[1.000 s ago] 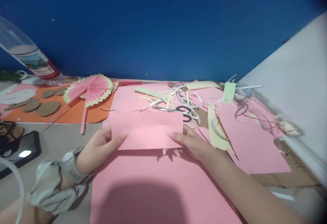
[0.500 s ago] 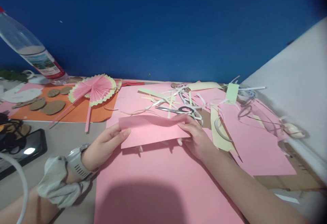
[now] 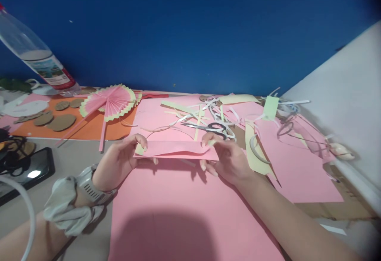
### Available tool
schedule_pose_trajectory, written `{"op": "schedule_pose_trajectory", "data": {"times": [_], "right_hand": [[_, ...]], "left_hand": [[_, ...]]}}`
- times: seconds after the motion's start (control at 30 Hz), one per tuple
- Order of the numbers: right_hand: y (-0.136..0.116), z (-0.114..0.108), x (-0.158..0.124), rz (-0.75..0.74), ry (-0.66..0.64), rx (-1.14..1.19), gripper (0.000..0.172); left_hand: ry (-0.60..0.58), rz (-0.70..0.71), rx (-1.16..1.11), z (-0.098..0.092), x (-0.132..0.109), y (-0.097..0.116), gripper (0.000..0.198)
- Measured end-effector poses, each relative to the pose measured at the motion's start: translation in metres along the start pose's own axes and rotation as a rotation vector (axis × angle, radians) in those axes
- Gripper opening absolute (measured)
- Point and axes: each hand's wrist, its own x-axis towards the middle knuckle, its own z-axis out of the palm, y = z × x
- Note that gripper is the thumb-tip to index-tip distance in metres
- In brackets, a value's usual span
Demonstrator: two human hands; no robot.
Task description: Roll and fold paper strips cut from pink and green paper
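Note:
Between my hands is a piece of pink paper (image 3: 175, 150), bent over lengthwise into a narrow band, with a pale yellow-green patch at its left end. My left hand (image 3: 119, 160) pinches the left end, thumb on top and fingertips showing below. On the right end my right hand (image 3: 228, 158) has its thumb above and fingers underneath. The paper is held above a large pink sheet (image 3: 166, 197). Just beyond it lie scissors (image 3: 205, 127) with dark handles, among white and yellow-green paper strips (image 3: 198, 114).
A pink and yellow-green pleated paper fan (image 3: 111, 100) lies on an orange sheet (image 3: 122, 128) beside brown cardboard discs (image 3: 62, 122). A plastic bottle (image 3: 49, 68) leans at the far left. Nearer are a black phone (image 3: 38, 169) and white cable (image 3: 28, 209). Pink paper scraps (image 3: 300, 162) cover the right side.
The pink paper was spread wider toward me; now it is bent into a narrow band. My left thumb has shifted up to its top edge, and both hands' fingertips now show beneath.

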Motion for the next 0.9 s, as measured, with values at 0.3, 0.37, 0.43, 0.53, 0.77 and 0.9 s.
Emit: {"op": "schedule_pose_trajectory", "data": {"times": [0.3, 0.37, 0.43, 0.53, 0.77, 0.9], "right_hand": [[0.005, 0.008, -0.003, 0.057, -0.209, -0.081, 0.030], [0.005, 0.007, -0.001, 0.041, -0.146, -0.049, 0.048], [0.006, 0.007, 0.001, 0.023, -0.026, -0.023, 0.059], [0.009, 0.010, 0.001, 0.043, 0.041, -0.069, 0.059], [0.010, 0.026, -0.010, 0.067, -0.197, -0.618, 0.034], [0.010, 0.031, -0.013, 0.083, -0.187, -0.661, 0.030]], "left_hand": [[0.298, 0.074, 0.197, 0.006, 0.003, -0.014, 0.043], [0.311, 0.071, 0.226, 0.005, 0.003, -0.013, 0.052], [0.273, 0.050, 0.238, 0.007, 0.001, -0.011, 0.051], [0.150, 0.028, 0.328, 0.013, -0.002, -0.005, 0.044], [-0.095, 0.057, 0.578, 0.028, -0.014, 0.000, 0.057], [-0.004, 0.091, 0.561, 0.038, -0.017, 0.001, 0.059]]}}
